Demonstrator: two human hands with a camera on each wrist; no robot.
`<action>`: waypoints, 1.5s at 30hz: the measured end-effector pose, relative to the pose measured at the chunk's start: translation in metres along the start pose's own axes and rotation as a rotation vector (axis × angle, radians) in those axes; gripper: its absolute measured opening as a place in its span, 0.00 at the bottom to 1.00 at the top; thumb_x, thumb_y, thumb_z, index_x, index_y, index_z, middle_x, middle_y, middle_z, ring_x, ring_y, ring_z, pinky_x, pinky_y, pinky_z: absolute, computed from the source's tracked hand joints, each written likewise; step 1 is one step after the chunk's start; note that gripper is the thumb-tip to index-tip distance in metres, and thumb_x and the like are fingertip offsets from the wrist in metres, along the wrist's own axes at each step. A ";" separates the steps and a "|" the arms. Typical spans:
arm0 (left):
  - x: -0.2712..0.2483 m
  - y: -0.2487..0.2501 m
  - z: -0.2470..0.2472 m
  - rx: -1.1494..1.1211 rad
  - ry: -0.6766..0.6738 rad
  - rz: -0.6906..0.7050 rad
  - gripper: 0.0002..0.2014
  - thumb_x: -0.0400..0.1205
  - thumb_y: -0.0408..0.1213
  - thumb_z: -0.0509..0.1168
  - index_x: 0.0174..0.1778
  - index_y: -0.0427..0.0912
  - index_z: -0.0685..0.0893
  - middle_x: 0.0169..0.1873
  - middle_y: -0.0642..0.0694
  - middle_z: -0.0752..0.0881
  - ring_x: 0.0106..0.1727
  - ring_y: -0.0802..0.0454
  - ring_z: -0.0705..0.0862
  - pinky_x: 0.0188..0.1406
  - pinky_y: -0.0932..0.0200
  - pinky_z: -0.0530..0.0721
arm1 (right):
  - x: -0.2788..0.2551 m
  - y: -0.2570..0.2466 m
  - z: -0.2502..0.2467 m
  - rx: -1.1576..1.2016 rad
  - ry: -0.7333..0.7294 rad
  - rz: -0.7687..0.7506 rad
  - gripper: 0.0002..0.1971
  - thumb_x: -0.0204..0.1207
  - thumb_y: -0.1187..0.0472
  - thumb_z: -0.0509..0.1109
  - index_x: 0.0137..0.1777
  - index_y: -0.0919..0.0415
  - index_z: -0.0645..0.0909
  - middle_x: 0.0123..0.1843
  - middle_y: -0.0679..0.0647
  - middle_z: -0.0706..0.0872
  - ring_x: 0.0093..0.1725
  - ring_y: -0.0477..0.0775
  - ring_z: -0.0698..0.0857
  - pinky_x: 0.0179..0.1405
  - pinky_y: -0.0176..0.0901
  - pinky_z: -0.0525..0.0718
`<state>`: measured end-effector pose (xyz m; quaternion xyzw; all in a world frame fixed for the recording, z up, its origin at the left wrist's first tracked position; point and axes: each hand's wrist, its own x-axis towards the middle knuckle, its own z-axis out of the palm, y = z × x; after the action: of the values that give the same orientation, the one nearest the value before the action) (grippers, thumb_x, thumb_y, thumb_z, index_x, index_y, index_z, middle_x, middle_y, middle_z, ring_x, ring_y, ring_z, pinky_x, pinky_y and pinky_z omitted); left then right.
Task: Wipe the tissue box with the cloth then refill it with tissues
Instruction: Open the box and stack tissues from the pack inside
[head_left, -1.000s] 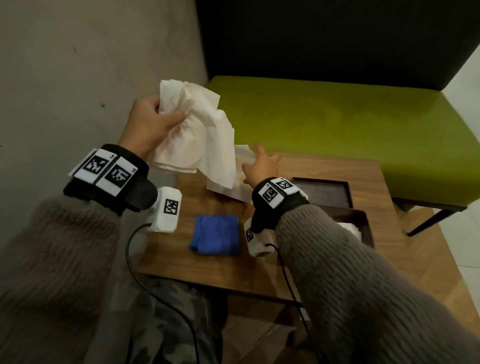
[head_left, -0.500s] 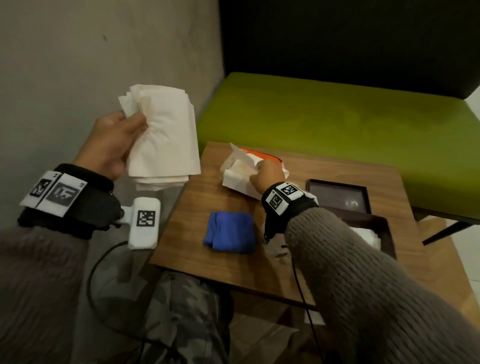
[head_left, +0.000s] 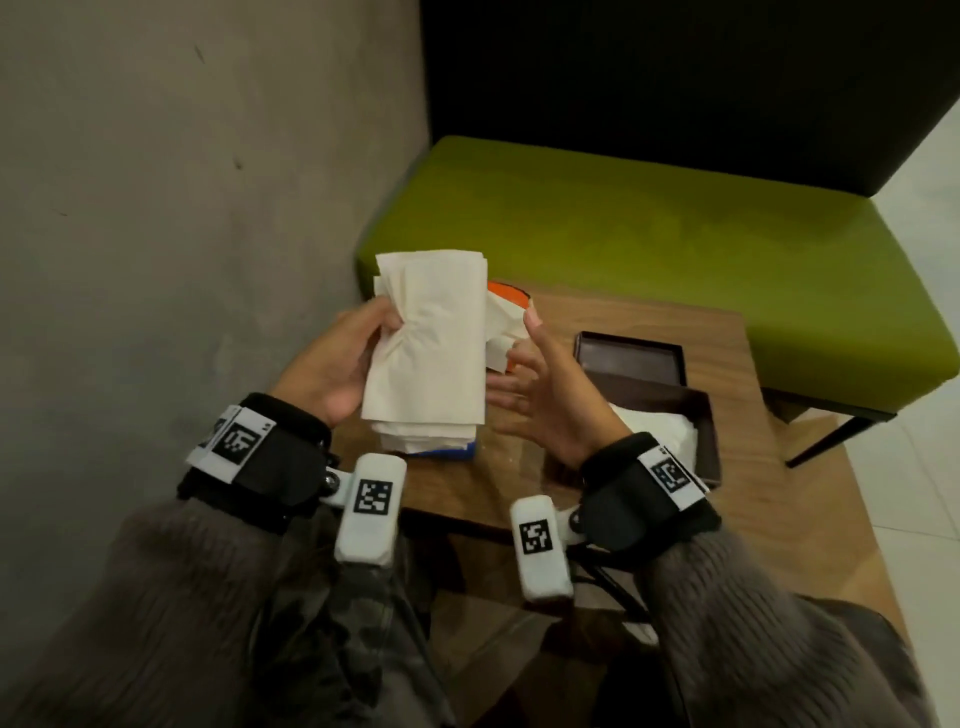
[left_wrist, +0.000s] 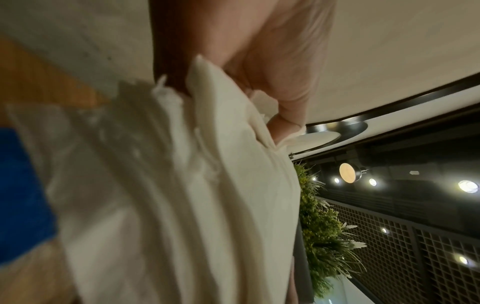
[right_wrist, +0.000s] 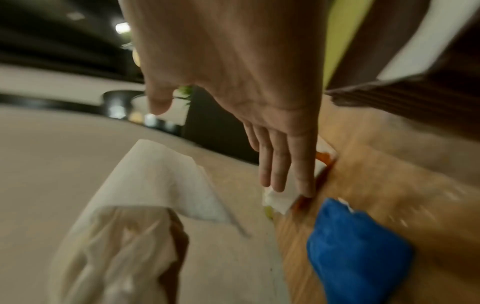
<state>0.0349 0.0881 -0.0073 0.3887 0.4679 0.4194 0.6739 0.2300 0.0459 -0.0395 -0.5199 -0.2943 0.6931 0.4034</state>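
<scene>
My left hand grips a thick stack of folded white tissues upright above the table's left part; the thumb presses on the stack. My right hand is just right of the stack, palm turned toward it, fingers straight and holding nothing. Behind it lies an orange and white tissue pack. The dark brown tissue box sits open at the right with white tissues inside, its lid beside it. The blue cloth lies on the table, mostly hidden under the stack in the head view.
The small wooden table stands against a grey wall on the left. A green bench seat with a dark back runs behind it. My knees sit under the table's near edge.
My left hand has brought the tissue stack down and right, over the table. My right hand has left the tissue pack and moved back beside the stack, fingers straightened.
</scene>
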 end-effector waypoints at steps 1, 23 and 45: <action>-0.005 -0.008 0.011 -0.028 -0.016 -0.019 0.11 0.78 0.29 0.54 0.38 0.44 0.81 0.33 0.50 0.85 0.36 0.56 0.82 0.42 0.61 0.79 | -0.009 0.005 -0.006 0.067 -0.027 0.024 0.45 0.63 0.29 0.65 0.76 0.55 0.67 0.63 0.60 0.85 0.62 0.58 0.84 0.66 0.62 0.78; -0.037 -0.088 0.075 0.061 -0.025 -0.088 0.21 0.75 0.28 0.70 0.65 0.35 0.78 0.54 0.42 0.88 0.53 0.48 0.88 0.46 0.57 0.89 | -0.086 0.040 -0.081 -0.285 0.481 -0.297 0.22 0.72 0.64 0.76 0.63 0.54 0.72 0.60 0.54 0.84 0.56 0.52 0.84 0.55 0.51 0.86; -0.065 -0.117 0.105 0.030 -0.093 -0.067 0.20 0.79 0.36 0.66 0.68 0.42 0.76 0.59 0.42 0.87 0.57 0.46 0.87 0.51 0.52 0.88 | -0.117 0.063 -0.054 -0.683 0.480 -0.620 0.18 0.82 0.59 0.65 0.70 0.58 0.78 0.59 0.52 0.79 0.46 0.36 0.79 0.43 0.21 0.77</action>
<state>0.1448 -0.0270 -0.0678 0.4018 0.4550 0.3712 0.7027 0.2817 -0.0878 -0.0505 -0.6546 -0.5430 0.2667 0.4533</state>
